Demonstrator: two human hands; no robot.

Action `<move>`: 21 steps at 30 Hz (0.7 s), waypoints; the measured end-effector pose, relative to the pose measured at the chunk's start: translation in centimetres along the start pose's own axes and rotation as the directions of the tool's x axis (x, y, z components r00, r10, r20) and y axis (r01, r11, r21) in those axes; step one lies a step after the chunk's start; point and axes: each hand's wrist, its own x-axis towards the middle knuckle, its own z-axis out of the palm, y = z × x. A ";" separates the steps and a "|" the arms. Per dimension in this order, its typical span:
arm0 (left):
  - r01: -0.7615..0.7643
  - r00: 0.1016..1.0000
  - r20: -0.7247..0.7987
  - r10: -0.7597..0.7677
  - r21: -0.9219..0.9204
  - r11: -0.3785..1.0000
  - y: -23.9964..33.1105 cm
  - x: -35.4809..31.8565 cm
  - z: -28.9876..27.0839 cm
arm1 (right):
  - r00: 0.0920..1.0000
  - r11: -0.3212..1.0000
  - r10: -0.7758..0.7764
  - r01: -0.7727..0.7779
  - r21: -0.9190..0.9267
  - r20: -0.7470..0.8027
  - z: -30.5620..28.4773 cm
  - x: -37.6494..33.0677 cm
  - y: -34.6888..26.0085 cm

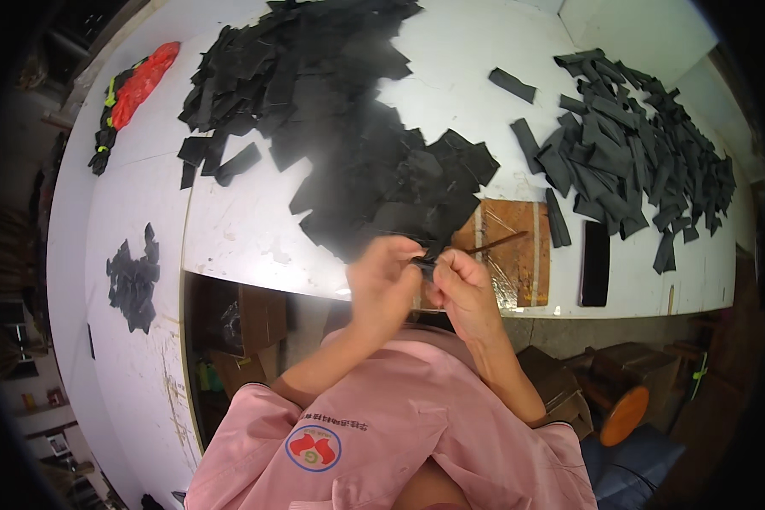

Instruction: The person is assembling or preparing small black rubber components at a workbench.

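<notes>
Fingers of left hand [381, 276] and right hand [466, 287]: pinching a black fabric piece [424, 264], left side of the brown board [529, 270]. Risk, I judge: loosened pinch, piece lost into black fabric pile [374, 174] beyond-left of board.

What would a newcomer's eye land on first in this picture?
Probably the big heap of black fabric pieces across the middle of the white table, with a pile of dark strips to its right. At the near edge, the left hand and right hand pinch a small black piece. The bright red bundle at upper left also stands out.
</notes>
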 end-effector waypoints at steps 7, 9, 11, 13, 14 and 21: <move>0.889 0.458 0.848 -0.267 -0.441 0.123 2.4 0.6 -1.9 | 0.994 0.987 -0.088 0.079 0.143 0.058 0.2 -1.2 -1.4; 0.854 0.497 0.817 -0.293 -0.399 0.334 3.8 0.1 -1.3 | 0.975 0.967 -0.163 0.126 0.223 0.153 0.1 -1.8 -1.7; 0.438 0.767 0.580 -0.275 -0.158 0.885 4.2 -0.1 -0.3 | 0.951 0.957 -0.289 0.284 0.056 0.113 -0.8 -1.6 -2.3; 0.222 0.835 0.518 -0.184 -0.012 0.975 3.1 -0.9 0.4 | 0.899 0.870 -0.437 0.423 -0.253 0.000 -0.7 -2.1 -3.4; -0.003 0.885 0.461 -0.065 0.145 0.989 2.9 -1.2 0.8 | 0.897 0.868 -0.442 0.426 -0.256 -0.005 -0.4 -2.5 -4.3; 0.561 0.743 0.652 -0.154 -0.479 0.675 6.2 3.0 4.5 | 0.814 0.602 -0.577 0.482 -0.637 0.071 0.5 -2.5 -10.9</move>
